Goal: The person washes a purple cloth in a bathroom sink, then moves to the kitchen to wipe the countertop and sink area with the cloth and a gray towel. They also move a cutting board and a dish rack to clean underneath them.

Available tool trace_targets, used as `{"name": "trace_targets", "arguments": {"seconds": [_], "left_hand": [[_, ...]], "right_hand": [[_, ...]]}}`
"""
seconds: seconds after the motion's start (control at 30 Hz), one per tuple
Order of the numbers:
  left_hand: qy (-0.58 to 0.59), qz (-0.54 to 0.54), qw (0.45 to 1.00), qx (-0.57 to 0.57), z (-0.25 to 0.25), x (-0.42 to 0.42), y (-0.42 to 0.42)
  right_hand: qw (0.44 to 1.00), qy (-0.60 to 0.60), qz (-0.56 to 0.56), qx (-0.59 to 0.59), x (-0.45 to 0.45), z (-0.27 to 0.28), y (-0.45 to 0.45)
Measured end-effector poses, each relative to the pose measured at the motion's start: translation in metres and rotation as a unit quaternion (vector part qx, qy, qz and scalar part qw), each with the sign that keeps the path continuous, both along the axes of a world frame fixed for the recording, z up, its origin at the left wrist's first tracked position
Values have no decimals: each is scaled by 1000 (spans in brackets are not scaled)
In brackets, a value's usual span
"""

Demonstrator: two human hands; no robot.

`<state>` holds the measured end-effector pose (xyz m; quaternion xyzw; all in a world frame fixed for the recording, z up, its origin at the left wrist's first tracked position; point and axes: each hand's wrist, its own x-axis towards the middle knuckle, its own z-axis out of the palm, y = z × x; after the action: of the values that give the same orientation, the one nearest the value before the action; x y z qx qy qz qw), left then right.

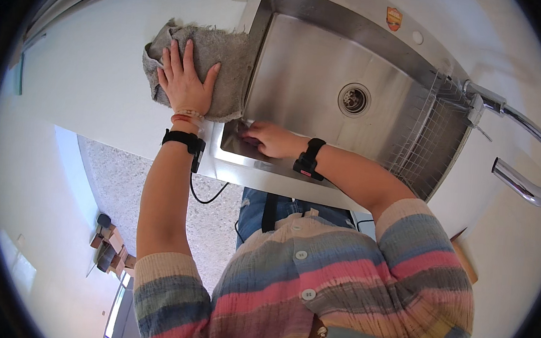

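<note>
My left hand [188, 82] lies flat on a grey cloth towel [231, 80], its fingers spread. The folded towel rests on the white countertop, its right side along the sink's left edge. Inside the stainless steel sink [314, 60], my right hand [274, 140] reaches to the near left corner. Its fingers are bent and touch or nearly touch the inner wall. A dark patch shows by those fingertips; I cannot tell whether it is a reflection or something held.
A metal wire rack [423, 132] hangs at the sink's right side, beside a chrome faucet [524, 119]. The drain [354, 100] sits in the sink floor. Cardboard boxes [114, 248] stand on the floor at lower left. A black cable [203, 202] dangles below the left wrist.
</note>
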<state>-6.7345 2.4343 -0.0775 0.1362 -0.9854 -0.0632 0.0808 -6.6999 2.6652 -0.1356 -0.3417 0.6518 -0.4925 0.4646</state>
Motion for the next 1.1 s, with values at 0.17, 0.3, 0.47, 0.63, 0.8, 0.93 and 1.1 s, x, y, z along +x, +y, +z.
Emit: {"name": "trace_targets", "arguments": {"seconds": [0.17, 0.3, 0.47, 0.63, 0.8, 0.93, 1.1], "left_hand": [[-5, 6, 1000, -5, 1, 1, -1], [-5, 8, 1000, 2, 1, 2, -1], [-2, 10, 1000, 4, 0, 1, -1], [1, 0, 1000, -2, -1, 1, -1], [7, 3, 1000, -7, -3, 3, 0], [14, 1, 1000, -3, -2, -1, 1], [10, -5, 1000, -2, -1, -3, 2]], "right_hand": [[976, 49, 187, 105, -3, -48, 71], [891, 33, 325, 316, -25, -37, 170], [889, 196, 141, 388, -35, -33, 164], [944, 301, 39, 128, 0, -60, 84], [872, 67, 154, 460, -45, -3, 91], [788, 60, 18, 612, -21, -62, 209], [604, -244, -287, 702, 1, -126, 288]]}}
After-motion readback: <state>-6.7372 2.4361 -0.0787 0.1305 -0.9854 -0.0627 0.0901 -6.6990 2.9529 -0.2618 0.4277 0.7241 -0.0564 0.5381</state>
